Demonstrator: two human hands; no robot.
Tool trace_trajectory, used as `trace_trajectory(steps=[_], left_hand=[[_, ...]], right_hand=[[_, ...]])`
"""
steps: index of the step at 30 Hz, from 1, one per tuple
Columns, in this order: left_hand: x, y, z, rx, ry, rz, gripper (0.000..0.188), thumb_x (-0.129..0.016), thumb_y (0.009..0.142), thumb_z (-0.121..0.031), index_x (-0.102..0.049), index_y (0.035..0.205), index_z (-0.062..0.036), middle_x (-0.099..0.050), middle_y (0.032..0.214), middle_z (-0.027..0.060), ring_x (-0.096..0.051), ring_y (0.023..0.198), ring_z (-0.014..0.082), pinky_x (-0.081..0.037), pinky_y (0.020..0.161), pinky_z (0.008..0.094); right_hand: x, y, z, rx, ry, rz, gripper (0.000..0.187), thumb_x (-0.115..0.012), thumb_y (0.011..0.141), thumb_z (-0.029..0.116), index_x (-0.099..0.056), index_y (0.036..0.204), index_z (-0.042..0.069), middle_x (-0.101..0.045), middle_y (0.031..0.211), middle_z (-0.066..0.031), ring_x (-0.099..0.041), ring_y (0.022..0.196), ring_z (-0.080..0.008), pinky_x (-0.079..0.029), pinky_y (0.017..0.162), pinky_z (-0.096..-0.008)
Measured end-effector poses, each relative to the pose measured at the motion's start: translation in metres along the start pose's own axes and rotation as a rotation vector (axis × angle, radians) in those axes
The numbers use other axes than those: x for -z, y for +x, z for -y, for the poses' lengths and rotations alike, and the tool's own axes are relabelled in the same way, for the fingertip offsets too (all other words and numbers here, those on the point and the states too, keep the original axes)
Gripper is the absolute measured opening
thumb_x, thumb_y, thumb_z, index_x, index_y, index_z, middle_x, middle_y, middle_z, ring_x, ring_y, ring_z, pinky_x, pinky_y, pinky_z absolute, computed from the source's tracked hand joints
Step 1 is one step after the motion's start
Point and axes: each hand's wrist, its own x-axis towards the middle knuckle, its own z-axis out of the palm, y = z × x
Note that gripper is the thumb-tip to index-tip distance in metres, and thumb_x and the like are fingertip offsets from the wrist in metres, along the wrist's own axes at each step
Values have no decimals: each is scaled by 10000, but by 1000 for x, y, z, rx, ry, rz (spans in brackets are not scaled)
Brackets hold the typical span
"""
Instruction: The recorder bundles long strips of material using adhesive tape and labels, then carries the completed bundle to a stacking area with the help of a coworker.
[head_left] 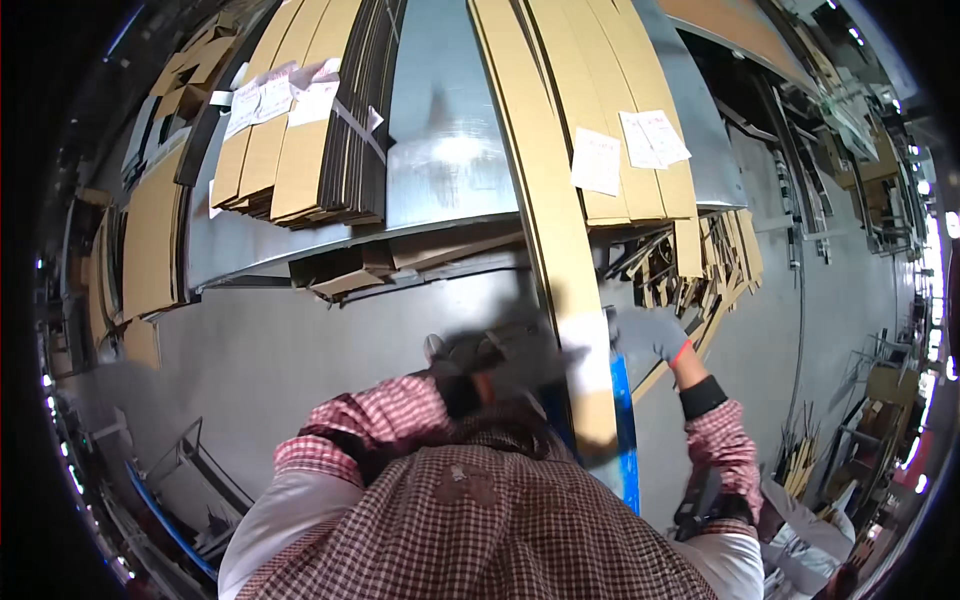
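1. Worktop (pixel 435 105): metal, 12 o'clock.
2. Board (pixel 548 190): crosses it from 12 to 5 o'clock; probably light, stiff, crease-prone; best held by both long edges.
3. Left hand (pixel 525 368), 5 o'clock, right hand (pixel 645 334), 3 o'clock: blurred; can't tell either grip.

Worker's clothing: dark-red and white checked apron (pixel 500 530) with a small pale mark; white sleeves (pixel 285 520); red-and-white checked oversleeves (pixel 390 412) with black wrist cuffs (pixel 704 397); on the right hand (pixel 645 335), a grey glove (pixel 655 332), red-edged.
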Motion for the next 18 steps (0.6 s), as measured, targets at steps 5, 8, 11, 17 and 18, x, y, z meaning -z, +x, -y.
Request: trace_trajectory(steps=[5,8,11,17,18], left_hand=[[54,25,-61,259,-811,338,460,-626,925,-275,-515,1260,20,-636,1121,159,-603,1053,234,-477,937,350],[86,51,-58,480,-1089,206,552,-675,898,-252,-445,1308,38,-641,1075,134,-621,968,225,-508,855,343],[118,32,-59,280,-1084,11,650,-713,870,-198,-359,1361,38,-655,1016,107,-637,850,171,-536,729,316],[221,-8,-124,252,-791,236,519,-729,807,-114,-521,1266,12,-613,1196,186,-641,961,176,-528,826,315],[215,-18,-98,174,-745,175,536,-721,798,-92,-522,1291,-20,-618,1192,181,-638,964,174,-522,835,303]], right_hand=[[-40,1,-36,32,-58,-428,264,-653,786,306,-693,873,61,-672,839,-195,-634,764,-406,-506,637,-456],[-14,12,-5,-50,-300,-197,128,-612,766,178,-688,779,75,-675,824,-182,-648,784,-380,-507,654,-448],[52,-19,32,-149,-297,-113,118,-592,770,116,-685,823,67,-681,857,-176,-653,809,-376,-518,682,-434],[97,-60,126,370,212,-25,447,-666,847,230,-589,1236,24,-598,1230,-158,-583,1115,-297,-466,954,-344],[119,-62,137,380,210,-30,425,-672,839,227,-616,1207,22,-631,1190,-152,-597,1097,-296,-469,949,-342]])
